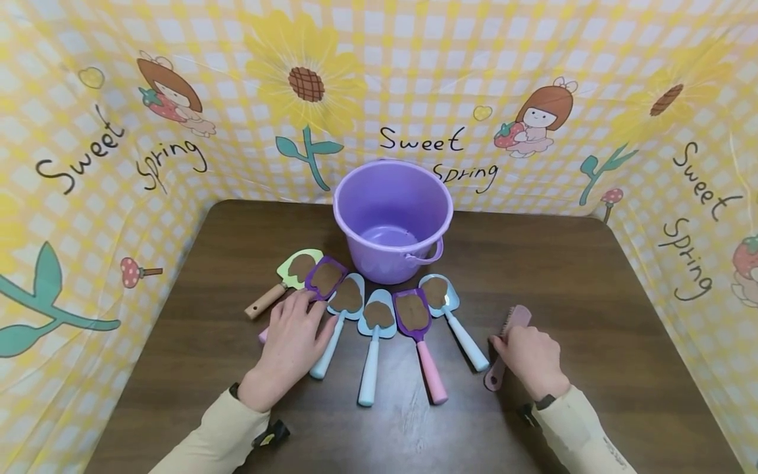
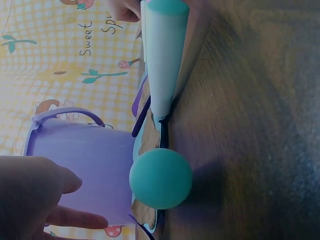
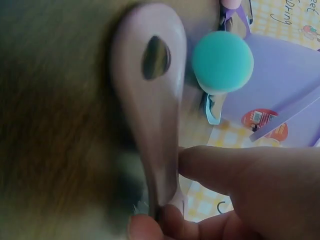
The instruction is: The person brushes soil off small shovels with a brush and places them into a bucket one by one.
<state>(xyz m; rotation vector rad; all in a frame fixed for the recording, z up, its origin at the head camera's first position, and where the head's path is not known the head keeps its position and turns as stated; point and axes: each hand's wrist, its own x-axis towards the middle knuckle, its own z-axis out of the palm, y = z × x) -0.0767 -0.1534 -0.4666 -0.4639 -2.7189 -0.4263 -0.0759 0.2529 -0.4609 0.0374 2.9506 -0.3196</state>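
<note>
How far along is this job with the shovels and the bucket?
Probably early. Done: six shovels lie fanned out before the bucket. In hand: the right hand holds a pinkish brush, while the left hand is over a purple-and-pink shovel. Left: if everything belongs in the bucket, all six shovels and the brush remain, since none is inside.

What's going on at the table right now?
A person's right hand holds a pink brush, beside a row of six small shovels. Their left hand is over the handle of the leftmost purple shovel, with no clear grip on it. Each shovel carries something brown; a purple bucket stands behind them on the table.
</note>
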